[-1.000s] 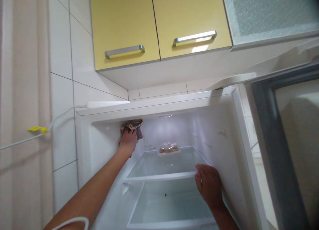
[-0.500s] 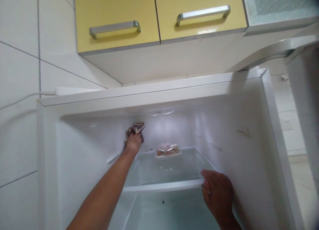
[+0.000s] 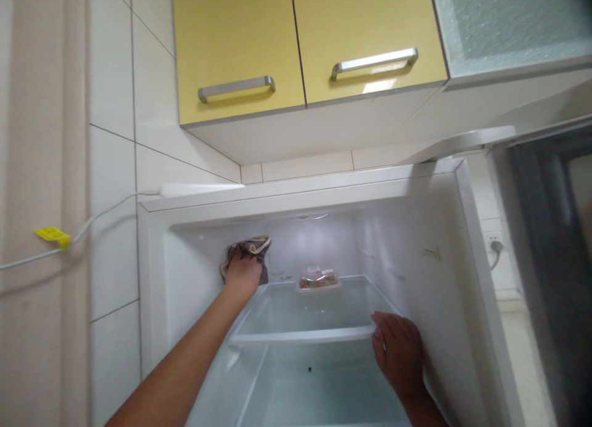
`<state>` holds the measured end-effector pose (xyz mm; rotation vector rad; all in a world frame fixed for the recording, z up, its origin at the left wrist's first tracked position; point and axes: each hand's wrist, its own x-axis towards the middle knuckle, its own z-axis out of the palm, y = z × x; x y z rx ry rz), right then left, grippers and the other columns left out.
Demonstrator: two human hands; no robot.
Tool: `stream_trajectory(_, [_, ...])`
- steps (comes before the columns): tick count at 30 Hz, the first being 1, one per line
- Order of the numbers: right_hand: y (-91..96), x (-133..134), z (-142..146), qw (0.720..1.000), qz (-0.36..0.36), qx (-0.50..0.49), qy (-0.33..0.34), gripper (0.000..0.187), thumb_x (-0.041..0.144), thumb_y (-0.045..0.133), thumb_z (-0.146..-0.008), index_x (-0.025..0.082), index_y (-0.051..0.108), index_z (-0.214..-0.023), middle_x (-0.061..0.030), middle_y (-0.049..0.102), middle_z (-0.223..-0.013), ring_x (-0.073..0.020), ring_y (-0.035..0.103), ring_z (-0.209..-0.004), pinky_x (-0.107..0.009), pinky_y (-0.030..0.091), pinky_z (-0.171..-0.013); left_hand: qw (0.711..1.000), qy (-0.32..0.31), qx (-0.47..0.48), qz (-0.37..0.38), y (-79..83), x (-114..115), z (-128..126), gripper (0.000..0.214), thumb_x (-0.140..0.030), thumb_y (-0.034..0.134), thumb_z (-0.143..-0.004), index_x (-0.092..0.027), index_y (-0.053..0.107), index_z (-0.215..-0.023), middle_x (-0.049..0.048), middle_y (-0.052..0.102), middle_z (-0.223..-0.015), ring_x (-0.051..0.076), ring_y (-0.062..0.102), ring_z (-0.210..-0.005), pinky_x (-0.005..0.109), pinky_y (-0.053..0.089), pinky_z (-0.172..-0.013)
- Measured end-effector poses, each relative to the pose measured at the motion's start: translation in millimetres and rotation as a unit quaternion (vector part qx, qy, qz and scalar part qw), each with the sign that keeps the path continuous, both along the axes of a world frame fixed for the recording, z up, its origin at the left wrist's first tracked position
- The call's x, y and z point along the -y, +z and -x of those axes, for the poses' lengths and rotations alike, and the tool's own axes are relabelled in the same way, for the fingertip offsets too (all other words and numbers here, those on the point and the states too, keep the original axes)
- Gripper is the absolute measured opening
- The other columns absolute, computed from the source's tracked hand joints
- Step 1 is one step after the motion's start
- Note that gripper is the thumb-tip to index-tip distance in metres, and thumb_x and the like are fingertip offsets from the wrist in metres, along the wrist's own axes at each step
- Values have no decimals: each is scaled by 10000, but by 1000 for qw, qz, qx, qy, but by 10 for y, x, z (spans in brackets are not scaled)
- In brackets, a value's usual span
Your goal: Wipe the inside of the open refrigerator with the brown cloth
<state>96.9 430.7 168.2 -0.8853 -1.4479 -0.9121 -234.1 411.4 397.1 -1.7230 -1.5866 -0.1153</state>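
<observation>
Inside an open refrigerator, my left hand (image 3: 243,274) is closed on a dark, pale-edged cloth (image 3: 261,248). It presses the cloth against the upper left inner wall (image 3: 194,279), close to the back corner. My fingertips are partly hidden in its folds. My right hand (image 3: 398,353) grips the right front corner of the glass shelf (image 3: 305,337), fingers together and thumb at the edge. Toward the back of that shelf sits a clear-wrapped food tray (image 3: 318,281), apart from both hands.
A lower shelf (image 3: 324,390) carries a small dark speck. The refrigerator door (image 3: 546,242) stands open at right. Yellow cabinets (image 3: 240,45) with metal handles hang above. A white cable (image 3: 111,209) with a yellow tag runs along the left.
My left hand has moved the cloth along the left wall, toward the front, and more of the cloth shows. My right hand stays at the shelf corner. The view has shifted left.
</observation>
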Motion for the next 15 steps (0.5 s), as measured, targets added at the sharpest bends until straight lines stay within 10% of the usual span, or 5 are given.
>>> stream_trajectory(8, [14, 48, 12, 1000, 9, -9, 5, 188, 165, 453, -959, 157, 613, -1057, -83, 685, -958, -233, 580, -949, -421, 427, -944, 998, 32, -41, -40, 273, 1332, 49, 527, -4, 439, -722, -222, 727, -1106, 89, 704, -1306, 322, 608, -1229, 494, 382, -1030])
stream_trajectory(15, [18, 54, 16, 1000, 16, -15, 10, 178, 164, 463, -958, 157, 616, -1049, -81, 684, -955, -232, 580, -948, -416, 428, -936, 994, 31, -62, -90, 321, 1161, -2, 387, -57, 469, -746, -163, 728, -1012, 146, 740, -1153, 353, 643, -1106, 519, 384, -961])
